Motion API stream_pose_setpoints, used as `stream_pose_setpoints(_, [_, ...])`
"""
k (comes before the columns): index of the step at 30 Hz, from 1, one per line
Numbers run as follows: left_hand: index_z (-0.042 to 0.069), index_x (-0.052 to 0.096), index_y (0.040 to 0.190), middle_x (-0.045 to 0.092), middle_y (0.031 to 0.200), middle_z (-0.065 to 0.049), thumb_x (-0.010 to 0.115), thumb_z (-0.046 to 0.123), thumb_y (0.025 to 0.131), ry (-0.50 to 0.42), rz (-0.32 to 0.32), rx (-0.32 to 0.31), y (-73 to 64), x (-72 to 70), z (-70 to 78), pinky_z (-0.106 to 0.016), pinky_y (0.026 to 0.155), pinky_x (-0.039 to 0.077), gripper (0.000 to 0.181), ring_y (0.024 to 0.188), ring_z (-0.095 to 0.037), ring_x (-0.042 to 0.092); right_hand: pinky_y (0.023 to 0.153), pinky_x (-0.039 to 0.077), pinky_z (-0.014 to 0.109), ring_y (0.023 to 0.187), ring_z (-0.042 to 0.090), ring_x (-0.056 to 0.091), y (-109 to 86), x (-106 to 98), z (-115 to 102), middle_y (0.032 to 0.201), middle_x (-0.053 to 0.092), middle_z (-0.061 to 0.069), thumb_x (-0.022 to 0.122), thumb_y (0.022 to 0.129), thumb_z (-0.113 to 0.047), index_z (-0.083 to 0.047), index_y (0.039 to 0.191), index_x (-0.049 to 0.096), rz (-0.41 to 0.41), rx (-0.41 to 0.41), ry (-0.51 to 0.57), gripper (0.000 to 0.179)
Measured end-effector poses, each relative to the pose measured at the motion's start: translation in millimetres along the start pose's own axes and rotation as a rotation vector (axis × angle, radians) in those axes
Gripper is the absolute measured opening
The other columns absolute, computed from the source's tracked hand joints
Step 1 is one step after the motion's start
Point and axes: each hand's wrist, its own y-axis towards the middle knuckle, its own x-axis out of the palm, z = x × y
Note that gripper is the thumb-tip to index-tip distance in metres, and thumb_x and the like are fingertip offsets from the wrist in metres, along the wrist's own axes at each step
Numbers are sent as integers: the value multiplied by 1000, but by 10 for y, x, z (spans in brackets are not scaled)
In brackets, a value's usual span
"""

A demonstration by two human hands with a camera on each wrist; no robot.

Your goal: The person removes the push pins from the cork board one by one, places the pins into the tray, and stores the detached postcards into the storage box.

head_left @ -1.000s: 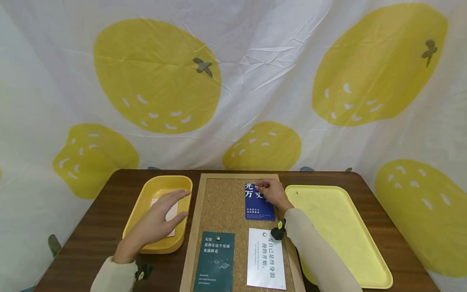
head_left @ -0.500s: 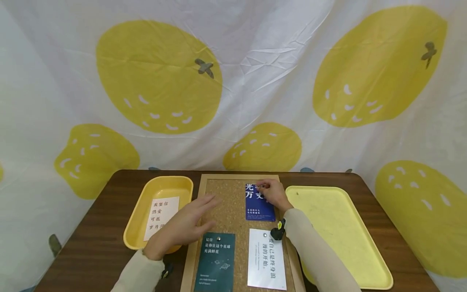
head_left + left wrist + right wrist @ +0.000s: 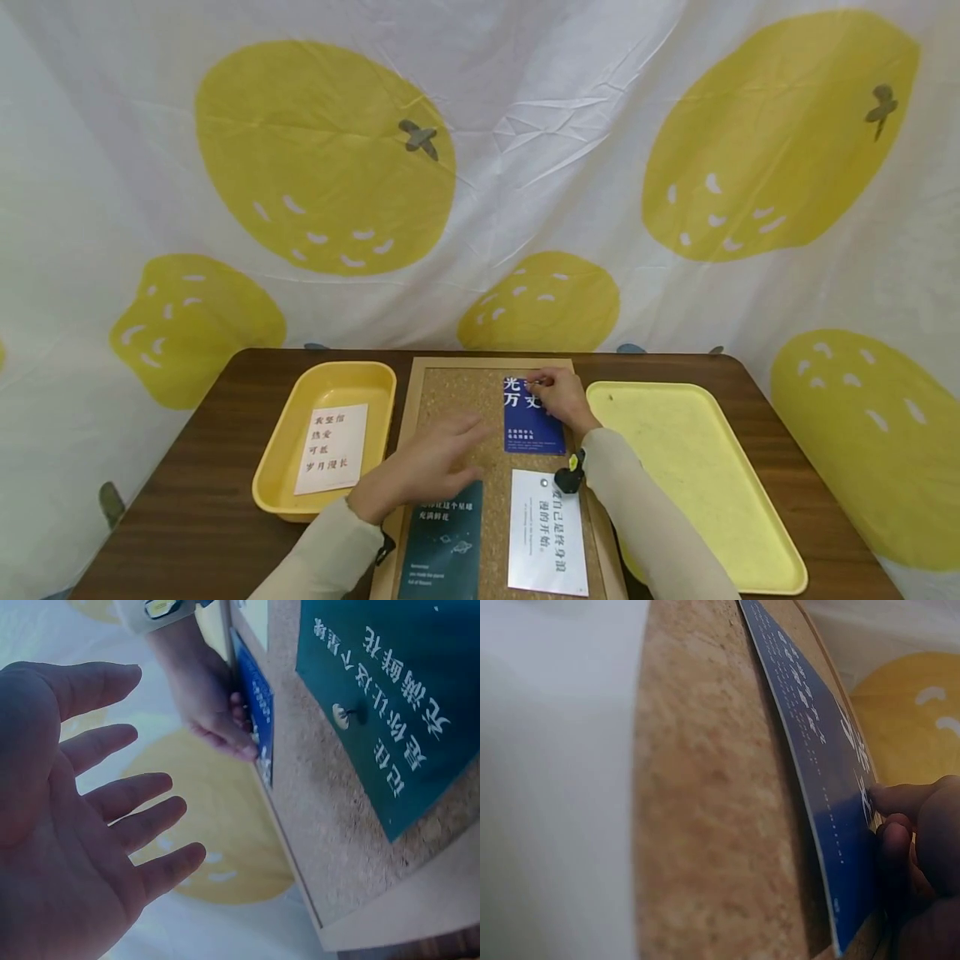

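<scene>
My right hand (image 3: 562,396) is at the top of a blue card (image 3: 534,433) on the framed corkboard (image 3: 459,387). Its thumb and fingers pinch what looks like a pushpin, mostly hidden by the fingertips. In the right wrist view the card's near edge stands slightly off the cork. My left hand (image 3: 427,458), blurred in the head view, hangs over the board's left side with fingers spread, holding nothing. Below it lies a green card (image 3: 442,546) with a pushpin (image 3: 342,715) in it. A white card (image 3: 543,542), also pinned, lies under my right wrist.
Left of the board stands a deep yellow tub (image 3: 272,458) with a white lettered card (image 3: 332,450) inside. A flat pale-yellow tray (image 3: 690,467) lies at the right, partly under my right sleeve. A lemon-print cloth (image 3: 480,167) hangs behind the table.
My left hand has moved right, from above the yellow tub to over the corkboard, uncovering the card in the tub. My right hand has stayed at the blue card.
</scene>
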Motion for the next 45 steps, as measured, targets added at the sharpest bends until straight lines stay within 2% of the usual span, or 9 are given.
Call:
stream_pose_setpoints(4, [31, 29, 142, 31, 145, -6, 54, 36, 89, 1, -81, -41, 90, 81, 4, -44, 106, 26, 58, 133, -24, 27, 43, 45, 26, 49, 14, 53, -4, 8, -4, 74, 60, 5, 66, 84, -18, -13, 97, 69, 4, 5, -1, 15])
stream_pose_setpoints(8, [29, 27, 143, 27, 147, -9, 50, 37, 91, 27, -149, -53, 180, 181, -24, -48, 106, 23, 57, 135, -29, 22, 44, 46, 26, 52, 15, 54, -2, 10, -8, 76, 61, 5, 65, 84, -20, -15, 96, 70, 5, 28, 1, 14])
stream_pose_setpoints(13, [27, 26, 144, 25, 147, -10, 44, 40, 93, 92, -202, -50, 279, 268, -26, -49, 107, 20, 55, 135, -30, 20, 45, 46, 26, 54, 15, 54, -3, 14, -8, 78, 61, 5, 65, 84, -21, -15, 96, 69, 9, 45, 3, 14])
stream_pose_setpoints(19, [26, 24, 144, 22, 149, -10, 40, 40, 95, 154, -245, -44, 391, 302, 35, -50, 108, 18, 54, 136, -29, 18, 45, 46, 26, 54, 15, 55, 14, 19, 6, 77, 62, 3, 67, 83, -22, -16, 94, 70, 21, 36, -5, 13])
stream_pose_setpoints(27, [34, 22, 144, 17, 151, -5, 35, 50, 94, 179, -319, -120, 490, 395, 115, -51, 108, 13, 54, 137, -28, 15, 45, 46, 26, 54, 15, 56, 20, 23, 9, 75, 63, 3, 68, 82, -22, -16, 94, 70, 29, 20, -14, 13])
stream_pose_setpoints(36, [36, 20, 143, 17, 151, 0, 32, 52, 94, 178, -373, -197, 576, 467, 135, -50, 108, 14, 53, 138, -24, 13, 53, 43, 25, 65, 15, 55, 48, 29, 19, 76, 64, 0, 67, 82, -22, -16, 92, 71, 56, -4, -56, 12])
stream_pose_setpoints(45, [37, 22, 143, 19, 150, 1, 31, 54, 93, 203, -408, -202, 631, 568, 127, -48, 108, 18, 53, 138, -23, 12, 52, 42, 25, 63, 15, 54, 39, 44, 22, 74, 64, 1, 68, 82, -22, -16, 89, 71, 67, 7, -44, 10])
